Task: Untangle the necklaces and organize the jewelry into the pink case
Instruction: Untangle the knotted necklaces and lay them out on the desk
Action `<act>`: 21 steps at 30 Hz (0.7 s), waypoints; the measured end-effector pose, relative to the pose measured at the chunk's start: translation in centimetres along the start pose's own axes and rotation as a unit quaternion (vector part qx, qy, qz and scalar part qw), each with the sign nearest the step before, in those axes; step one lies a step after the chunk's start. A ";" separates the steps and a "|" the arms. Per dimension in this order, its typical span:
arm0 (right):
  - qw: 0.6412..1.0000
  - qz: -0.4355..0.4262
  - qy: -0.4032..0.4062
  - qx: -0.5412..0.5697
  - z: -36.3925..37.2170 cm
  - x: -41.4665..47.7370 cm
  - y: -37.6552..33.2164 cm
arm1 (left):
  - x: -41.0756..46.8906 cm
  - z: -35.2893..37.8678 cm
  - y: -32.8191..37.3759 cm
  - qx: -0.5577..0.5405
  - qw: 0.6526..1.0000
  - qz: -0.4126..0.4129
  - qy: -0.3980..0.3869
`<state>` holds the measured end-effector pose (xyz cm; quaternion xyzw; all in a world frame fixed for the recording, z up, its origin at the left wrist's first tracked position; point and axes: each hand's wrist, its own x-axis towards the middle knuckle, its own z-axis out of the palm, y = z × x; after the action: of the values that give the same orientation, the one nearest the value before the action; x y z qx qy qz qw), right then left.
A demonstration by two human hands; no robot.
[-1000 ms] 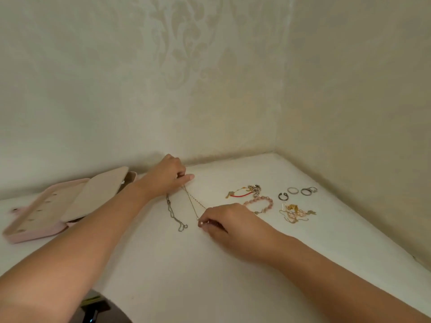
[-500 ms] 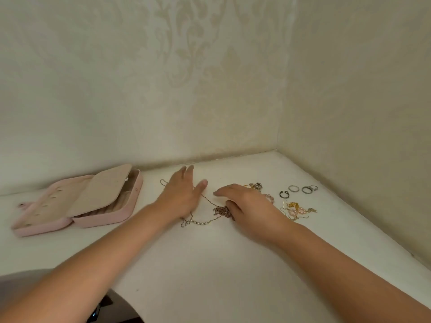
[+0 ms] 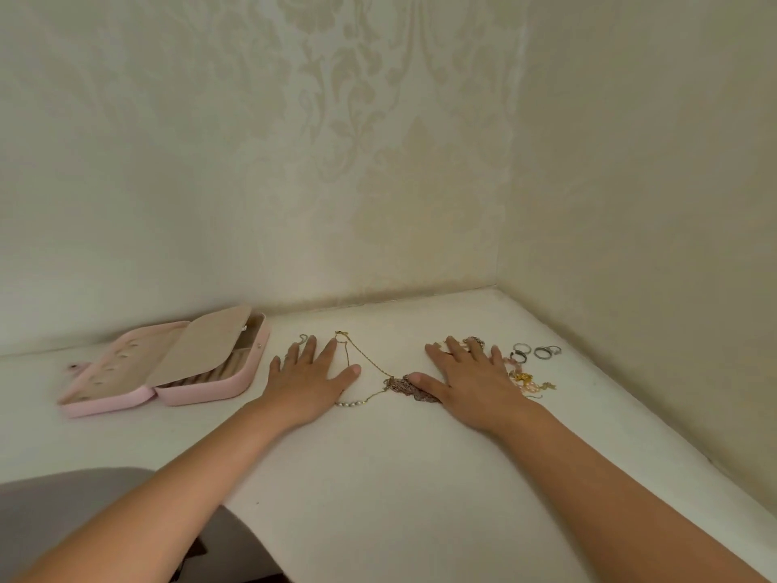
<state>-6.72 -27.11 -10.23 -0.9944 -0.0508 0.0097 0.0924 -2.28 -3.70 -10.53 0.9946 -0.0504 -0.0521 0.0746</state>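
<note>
Pink case (image 3: 197,393): hinged, lying open and flat at the left of the white worktop (image 3: 378,477), close to the patterned back wall (image 3: 336,162). Its left half shows a beige panel carrying small pieces too small to tell. A beige flap (image 3: 206,342) partly covers the right half, with padded ridges showing below the flap's front edge.

Left hand (image 3: 311,380): palm down on the worktop, just right of the case. Fingers straight and spread, grip wide, holding nothing.

Right hand (image 3: 475,380): palm down, fingers spread, grip wide, holding nothing. The thumb tip touches the tangled clump.

Gold chain necklace (image 3: 366,359): fine links, laid between the two hands. It runs from a clasp near the left fingertips down to the clump, with a short row of pale beads (image 3: 349,403) beside the left palm.

Tangled clump of chain (image 3: 403,387): brownish-rose, bunched, against the right thumb.

Gold and pink pieces (image 3: 529,382): a small heap just right of the right hand.

Rings (image 3: 542,352): several, silver and dark, in a row behind the heap.
</note>
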 end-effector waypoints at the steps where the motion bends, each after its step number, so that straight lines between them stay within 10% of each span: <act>1: 1.000 0.009 0.000 -0.002 -0.1 0.0 0.2 | 0.1 -0.2 -0.2 0.000 1.000 -0.006 -0.003; 8: 0.997 0.070 0.027 0.029 -0.5 0.1 1.4 | 1.6 -1.8 0.2 -0.021 0.997 -0.060 -0.035; 13: 0.969 -0.067 0.121 0.204 -1.6 -0.5 -0.5 | 1.1 -0.8 3.5 -0.020 0.999 0.028 0.021; 21: 0.982 -0.119 0.068 0.133 -1.7 -0.7 -1.4 | 2.1 0.3 5.3 -0.036 0.999 0.033 -0.011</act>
<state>-7.51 -26.10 -8.25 -0.9583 -0.1607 -0.0627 0.2280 -0.70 -9.19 -10.20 0.9884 -0.0823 -0.0627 0.1110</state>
